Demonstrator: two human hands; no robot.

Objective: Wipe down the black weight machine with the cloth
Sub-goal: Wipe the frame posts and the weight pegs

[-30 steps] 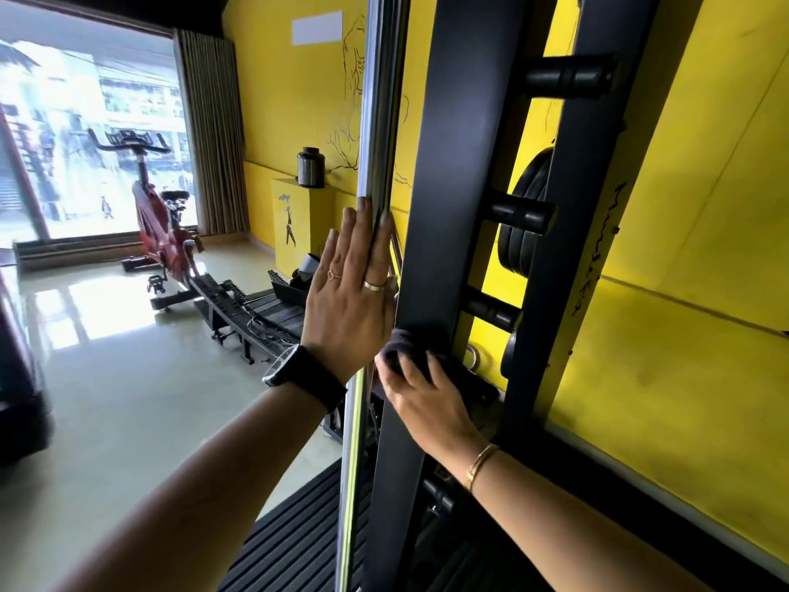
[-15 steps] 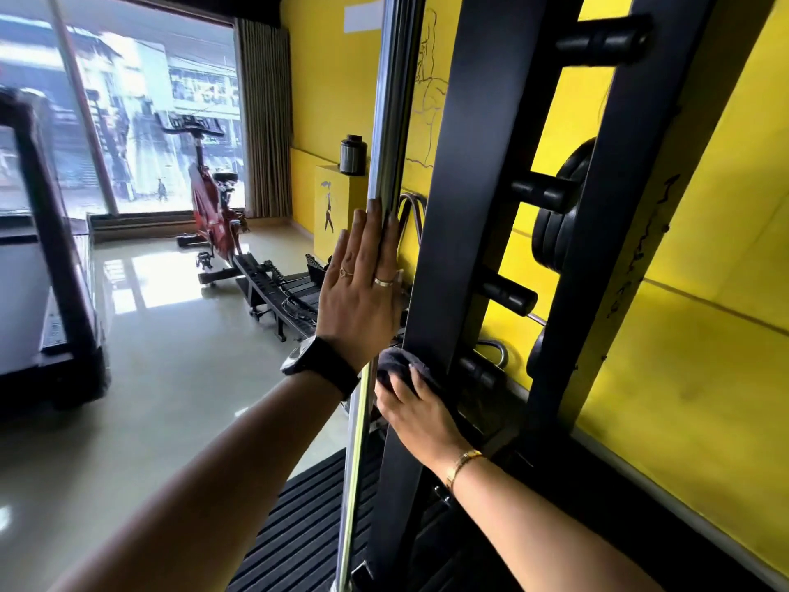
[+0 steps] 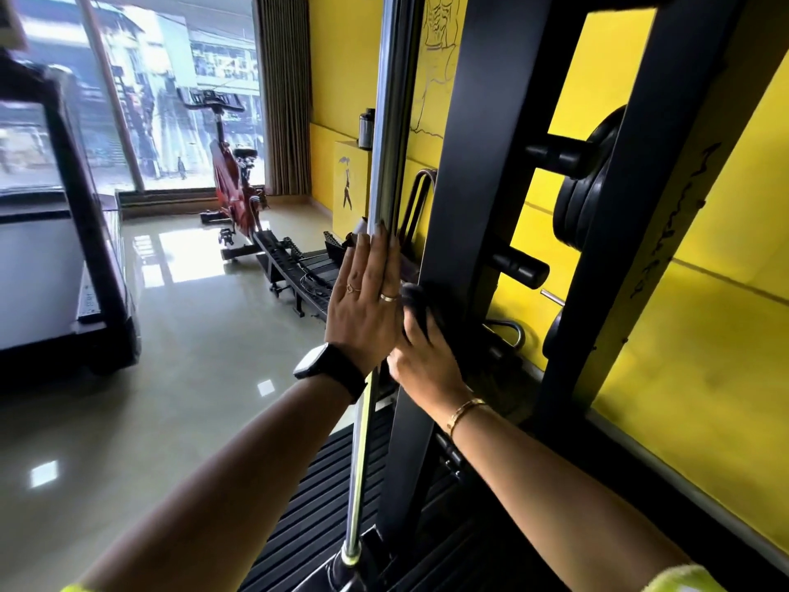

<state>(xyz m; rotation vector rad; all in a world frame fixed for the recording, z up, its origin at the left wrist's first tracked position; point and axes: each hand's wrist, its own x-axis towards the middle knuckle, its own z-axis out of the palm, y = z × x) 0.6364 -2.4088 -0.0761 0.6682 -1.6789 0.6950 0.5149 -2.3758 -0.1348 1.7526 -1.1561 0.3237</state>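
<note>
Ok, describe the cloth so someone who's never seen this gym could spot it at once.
Find the wide black upright of the weight machine, just right of the chrome rod. Midway up its near edge, the right hand, with the gold bracelet, holds the dark cloth against it. It is the only soft, bunched thing there; the black pegs beside it are rigid cylinders.

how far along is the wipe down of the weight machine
Done: cannot tell; no wiped patch shows. In hand: the right hand holds the cloth against the front upright, while the left hand rests flat on the chrome rod. Left, likely: the upright above, the pegs and the rear upright.
</note>
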